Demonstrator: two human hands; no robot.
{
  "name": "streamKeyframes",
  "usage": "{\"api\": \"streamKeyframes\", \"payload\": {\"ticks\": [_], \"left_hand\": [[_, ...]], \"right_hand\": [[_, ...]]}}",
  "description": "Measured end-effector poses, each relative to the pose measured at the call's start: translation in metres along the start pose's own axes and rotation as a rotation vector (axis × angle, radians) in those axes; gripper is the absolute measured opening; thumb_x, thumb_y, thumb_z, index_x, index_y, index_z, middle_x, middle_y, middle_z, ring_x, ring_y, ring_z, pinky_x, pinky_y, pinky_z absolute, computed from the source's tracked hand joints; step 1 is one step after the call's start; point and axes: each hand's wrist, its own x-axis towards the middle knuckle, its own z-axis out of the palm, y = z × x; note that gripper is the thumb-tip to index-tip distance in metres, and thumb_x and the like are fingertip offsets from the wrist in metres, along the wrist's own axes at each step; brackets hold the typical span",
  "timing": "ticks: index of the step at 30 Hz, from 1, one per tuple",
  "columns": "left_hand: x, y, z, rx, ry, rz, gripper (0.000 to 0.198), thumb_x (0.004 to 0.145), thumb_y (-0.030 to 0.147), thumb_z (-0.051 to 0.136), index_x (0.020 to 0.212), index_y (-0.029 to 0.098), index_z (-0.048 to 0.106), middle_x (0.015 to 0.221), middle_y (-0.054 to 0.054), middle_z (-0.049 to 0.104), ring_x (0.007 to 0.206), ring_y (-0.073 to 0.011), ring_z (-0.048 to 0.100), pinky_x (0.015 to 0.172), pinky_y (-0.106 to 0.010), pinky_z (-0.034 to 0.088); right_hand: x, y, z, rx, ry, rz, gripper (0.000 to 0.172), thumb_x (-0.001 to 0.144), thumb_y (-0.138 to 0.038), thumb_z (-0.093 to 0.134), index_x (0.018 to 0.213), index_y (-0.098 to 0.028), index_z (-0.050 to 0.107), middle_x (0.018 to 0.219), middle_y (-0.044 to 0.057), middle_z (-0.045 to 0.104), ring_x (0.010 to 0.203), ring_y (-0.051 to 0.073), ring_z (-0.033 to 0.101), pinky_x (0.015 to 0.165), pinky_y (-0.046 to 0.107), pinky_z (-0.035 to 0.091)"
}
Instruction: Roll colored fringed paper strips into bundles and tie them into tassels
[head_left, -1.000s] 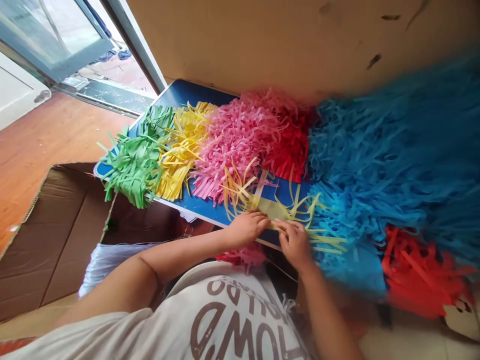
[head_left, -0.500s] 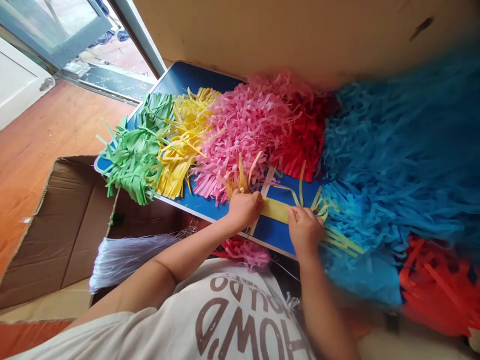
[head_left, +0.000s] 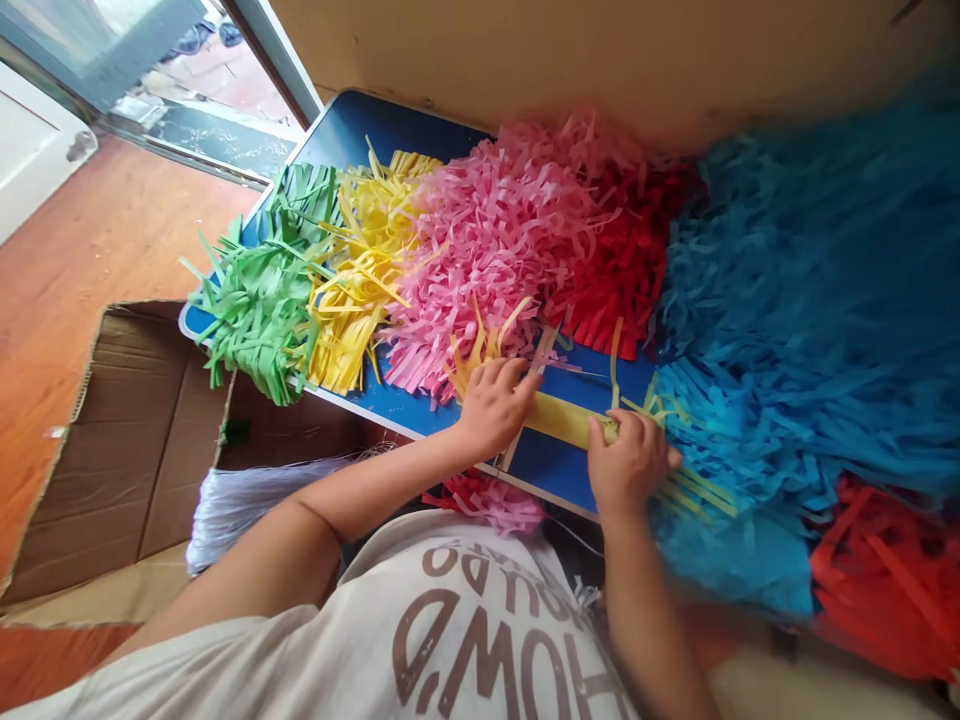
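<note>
A band of yellow fringed paper point(head_left: 559, 418) lies across the blue table, its cut strips fanning out at both ends. My left hand point(head_left: 496, 405) rests on its left end, fingers stretched out and lying fairly flat over it. Loose orange-yellow strips point(head_left: 484, 345) stick up just beyond those fingers. At the other end my right hand point(head_left: 630, 462) is closed on the paper, with a small rolled or bunched bit showing by the thumb. Yellow strips spread out past the right hand, over blue fringe. What lies under both palms is hidden.
Piles of green fringe point(head_left: 262, 305), yellow fringe point(head_left: 360, 290), pink fringe point(head_left: 495, 240) and red fringe point(head_left: 619, 265) cover the blue table point(head_left: 405, 112). A large blue fringe heap point(head_left: 810, 320) and red paper point(head_left: 885, 580) lie rightward. A cardboard box point(head_left: 120, 430) and white strands point(head_left: 247, 510) are at left.
My left hand's fingers have gone from a closed grip to lying stretched over the paper. My right hand has shifted slightly right and turned, still gripping its end.
</note>
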Motion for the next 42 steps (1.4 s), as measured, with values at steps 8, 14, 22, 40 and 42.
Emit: {"api": "streamKeyframes", "payload": {"ticks": [8, 14, 22, 40, 42], "left_hand": [[0.011, -0.017, -0.013, 0.003, -0.164, 0.689, 0.023, 0.095, 0.021, 0.047, 0.093, 0.016, 0.069, 0.087, -0.009, 0.066, 0.085, -0.0225, 0.057, 0.091, -0.044, 0.034], [0.011, -0.010, -0.010, 0.058, -0.148, 0.615, 0.023, 0.087, 0.026, 0.052, 0.095, 0.014, 0.069, 0.093, -0.012, 0.065, 0.089, -0.0259, 0.056, 0.097, -0.051, 0.030], [0.010, -0.017, -0.009, 0.014, -0.156, 0.426, 0.029, 0.097, 0.025, 0.043, 0.095, 0.019, 0.072, 0.094, -0.008, 0.070, 0.088, -0.0217, 0.057, 0.099, -0.047, 0.029], [0.029, -0.014, -0.016, 0.061, -0.290, 0.121, 0.038, 0.096, 0.037, 0.046, 0.075, 0.016, 0.070, 0.073, -0.010, 0.069, 0.080, -0.0251, 0.060, 0.079, -0.041, 0.033], [0.029, -0.014, -0.017, 0.051, -0.286, 0.125, 0.037, 0.095, 0.036, 0.046, 0.074, 0.016, 0.069, 0.073, -0.010, 0.069, 0.080, -0.0252, 0.060, 0.078, -0.041, 0.033]], "right_hand": [[0.002, 0.000, -0.028, 0.193, -0.342, -0.533, 0.011, 0.090, -0.023, 0.057, 0.096, -0.021, 0.067, 0.098, 0.005, 0.074, 0.092, 0.020, 0.065, 0.089, 0.038, 0.033], [0.012, 0.008, -0.016, 0.261, -0.292, -0.374, 0.015, 0.090, -0.021, 0.056, 0.078, -0.021, 0.064, 0.085, 0.001, 0.074, 0.079, 0.016, 0.065, 0.087, 0.035, 0.031], [0.016, 0.025, -0.011, 0.265, -0.329, -0.407, 0.011, 0.090, -0.028, 0.062, 0.095, -0.023, 0.071, 0.097, 0.003, 0.073, 0.092, 0.020, 0.062, 0.086, 0.036, 0.033], [0.025, 0.028, 0.008, 0.225, -0.282, -0.137, 0.031, 0.086, -0.034, 0.064, 0.058, -0.021, 0.061, 0.076, 0.001, 0.065, 0.078, 0.019, 0.052, 0.074, 0.034, 0.034], [0.026, 0.028, 0.009, 0.216, -0.290, -0.128, 0.033, 0.087, -0.035, 0.063, 0.058, -0.021, 0.060, 0.076, 0.001, 0.065, 0.077, 0.019, 0.051, 0.074, 0.034, 0.033]]}}
